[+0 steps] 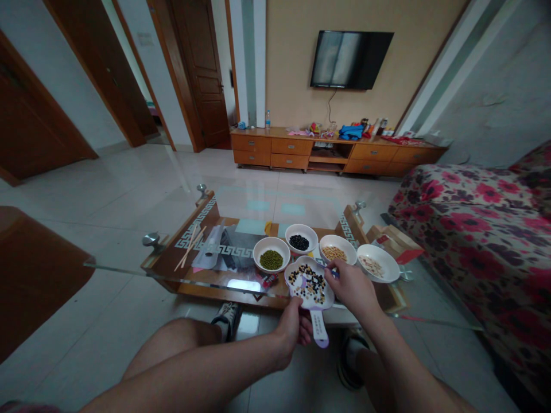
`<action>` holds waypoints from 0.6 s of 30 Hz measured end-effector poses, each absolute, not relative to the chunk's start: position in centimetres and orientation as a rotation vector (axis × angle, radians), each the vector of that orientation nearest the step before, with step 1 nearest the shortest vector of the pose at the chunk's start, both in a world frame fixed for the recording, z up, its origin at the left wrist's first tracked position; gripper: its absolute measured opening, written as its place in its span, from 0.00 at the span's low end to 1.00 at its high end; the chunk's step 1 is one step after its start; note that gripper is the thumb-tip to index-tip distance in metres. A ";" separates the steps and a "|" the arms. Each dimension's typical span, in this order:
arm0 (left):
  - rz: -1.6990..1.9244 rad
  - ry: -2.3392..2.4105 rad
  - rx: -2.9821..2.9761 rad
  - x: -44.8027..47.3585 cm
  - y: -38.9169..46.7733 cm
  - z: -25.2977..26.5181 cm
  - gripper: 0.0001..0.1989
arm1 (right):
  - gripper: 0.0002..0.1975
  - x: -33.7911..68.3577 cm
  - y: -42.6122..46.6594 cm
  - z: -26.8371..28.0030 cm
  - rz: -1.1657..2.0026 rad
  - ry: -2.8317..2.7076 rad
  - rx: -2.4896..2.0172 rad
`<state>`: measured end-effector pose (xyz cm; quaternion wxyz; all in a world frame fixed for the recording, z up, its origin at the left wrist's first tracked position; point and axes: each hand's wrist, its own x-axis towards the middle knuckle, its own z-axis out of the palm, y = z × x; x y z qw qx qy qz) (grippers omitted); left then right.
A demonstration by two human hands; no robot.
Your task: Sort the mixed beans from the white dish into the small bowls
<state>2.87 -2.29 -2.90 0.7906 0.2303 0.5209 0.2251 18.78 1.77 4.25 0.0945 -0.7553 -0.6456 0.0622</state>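
At a glass table (244, 285), left fingers (306, 330) clamping tray (329, 295), bent right fingers (339, 267) pinching purple tool (322, 265)

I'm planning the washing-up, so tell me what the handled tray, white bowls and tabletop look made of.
Handled tray: probably smooth plastic, judging by its moulded outline and lilac-edged handle. White bowls: smooth, either plastic or ceramic; plain white walls leave it open. Tabletop: clear, polished glass, with floor visible through it and greenish edges.
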 end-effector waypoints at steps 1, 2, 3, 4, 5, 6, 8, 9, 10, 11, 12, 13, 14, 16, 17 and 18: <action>0.486 1.119 0.496 2.9 -2.3 -2.9 0.30 | 0.11 18.7 1.8 4.2 0.206 -1.936 -2.240; 0.489 1.114 0.495 2.9 -2.3 -2.8 0.30 | 0.11 18.7 1.8 4.2 0.225 -1.951 -2.242; 0.494 1.110 0.494 2.9 -2.3 -2.8 0.30 | 0.11 18.7 1.7 4.2 0.238 -1.964 -2.242; 0.497 1.107 0.492 2.9 -2.3 -2.9 0.30 | 0.11 18.6 1.7 4.2 0.250 -1.979 -2.238; 0.497 1.107 0.491 2.9 -2.3 -2.9 0.30 | 0.10 18.6 1.7 4.3 0.262 -1.998 -2.232; 0.494 1.109 0.492 2.9 -2.3 -2.9 0.30 | 0.10 18.6 1.7 4.3 0.272 -2.015 -2.228; 0.482 1.117 0.492 3.0 -2.2 -3.0 0.31 | 0.10 18.5 1.6 4.5 0.296 -2.043 -2.227; 0.478 1.121 0.493 3.0 -2.2 -3.1 0.31 | 0.10 18.5 1.6 4.6 0.308 -2.053 -2.229; 0.478 1.125 0.486 3.0 -2.2 -3.1 0.31 | 0.09 18.5 1.6 4.7 0.318 -2.060 -2.230; 0.479 1.125 0.485 3.0 -2.2 -3.0 0.31 | 0.09 18.5 1.5 4.7 0.325 -2.064 -2.230; 0.480 1.126 0.482 3.0 -2.2 -3.0 0.31 | 0.09 18.5 1.5 4.8 0.329 -2.068 -2.231; 0.481 1.126 0.480 3.0 -2.2 -2.9 0.31 | 0.09 18.5 1.5 4.8 0.331 -2.073 -2.230; 0.482 1.126 0.479 3.0 -2.3 -2.8 0.31 | 0.09 18.6 1.5 4.8 0.329 -2.076 -2.232; 0.481 1.128 0.476 3.0 -2.3 -2.7 0.31 | 0.09 18.7 1.5 4.7 0.327 -2.080 -2.237; 0.480 1.128 0.475 3.0 -2.3 -2.7 0.31 | 0.09 18.8 1.5 4.7 0.328 -2.083 -2.237; 0.481 1.128 0.475 2.9 -2.3 -2.7 0.31 | 0.09 18.8 1.5 4.6 0.330 -2.087 -2.234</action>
